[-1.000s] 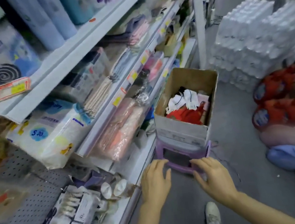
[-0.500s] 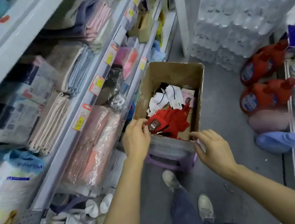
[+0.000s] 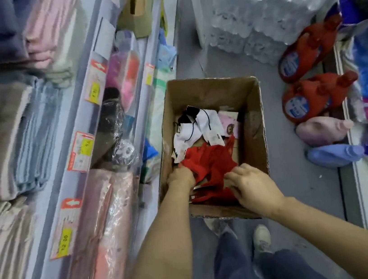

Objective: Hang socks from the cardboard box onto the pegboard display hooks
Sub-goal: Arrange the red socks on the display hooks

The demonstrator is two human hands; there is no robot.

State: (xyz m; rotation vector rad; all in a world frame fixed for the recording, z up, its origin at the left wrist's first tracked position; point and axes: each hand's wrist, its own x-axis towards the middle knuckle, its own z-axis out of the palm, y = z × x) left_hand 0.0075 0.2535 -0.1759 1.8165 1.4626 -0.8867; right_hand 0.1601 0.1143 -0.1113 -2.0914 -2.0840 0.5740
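Observation:
An open cardboard box stands on the floor beside the shelves. Inside lie a bundle of red socks, white socks with dark trim and a pink card pack. My left hand is down in the box, its fingers curled into the left edge of the red socks. On the right side of the same bundle rests my right hand, fingers spread and lightly bent. The pegboard is out of view.
Shelves of folded towels and wrapped goods with price tags run along the left. Packs of water bottles stand behind the box. Red detergent jugs and other bottles line the right. My feet are just behind the box.
Both hands moved from the box's near rim down into it and onto the red socks. The view tilted further down and closer to the box.

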